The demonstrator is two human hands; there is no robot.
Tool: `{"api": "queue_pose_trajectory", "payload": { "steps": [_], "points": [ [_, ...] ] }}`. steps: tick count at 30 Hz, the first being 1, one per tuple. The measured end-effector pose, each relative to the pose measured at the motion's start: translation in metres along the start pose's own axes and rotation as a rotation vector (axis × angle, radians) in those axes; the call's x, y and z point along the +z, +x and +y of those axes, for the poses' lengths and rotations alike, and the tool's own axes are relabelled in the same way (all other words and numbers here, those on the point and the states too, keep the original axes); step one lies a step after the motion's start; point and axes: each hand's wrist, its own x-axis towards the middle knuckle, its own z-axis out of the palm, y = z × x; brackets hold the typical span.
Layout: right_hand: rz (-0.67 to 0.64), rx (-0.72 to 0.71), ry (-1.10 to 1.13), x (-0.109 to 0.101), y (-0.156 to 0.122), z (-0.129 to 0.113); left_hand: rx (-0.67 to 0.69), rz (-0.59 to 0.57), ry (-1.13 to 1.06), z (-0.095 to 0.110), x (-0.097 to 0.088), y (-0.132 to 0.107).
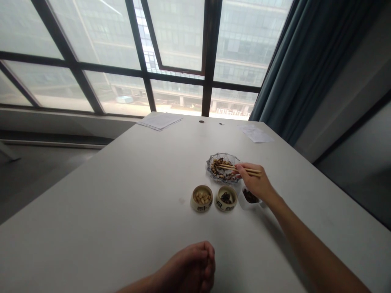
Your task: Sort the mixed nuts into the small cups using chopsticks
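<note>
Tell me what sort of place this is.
Probably an office or meeting room: a white table with loose papers, big dark-framed windows, and a glass-fronted building outside.

My right hand point(255, 182) was just beside the glass dish point(222, 167), with my chopsticks point(241, 169) reaching over its rim. On my side of the dish, two ceramic cups point(201, 198) and a white bowl point(249, 197) stood in the way. Past the dish's left side, I had room over the white table point(122, 195).
</note>
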Motion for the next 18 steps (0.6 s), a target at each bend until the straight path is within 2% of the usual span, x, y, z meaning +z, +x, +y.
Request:
{"api": "queue_pose_trajectory", "payload": {
  "steps": [11, 14, 18],
  "points": [
    [0.037, 0.065, 0.087, 0.0, 0.0, 0.001, 0.014, -0.008, -0.022, -0.001, -0.001, 0.0],
    [0.066, 0.078, 0.1, -0.01, -0.002, -0.012, 0.023, -0.001, -0.028, -0.001, 0.0, 0.0],
    [0.116, 0.085, 0.127, -0.026, -0.009, -0.041, 0.021, -0.008, -0.023, -0.001, -0.001, 0.0]
  ]
}}
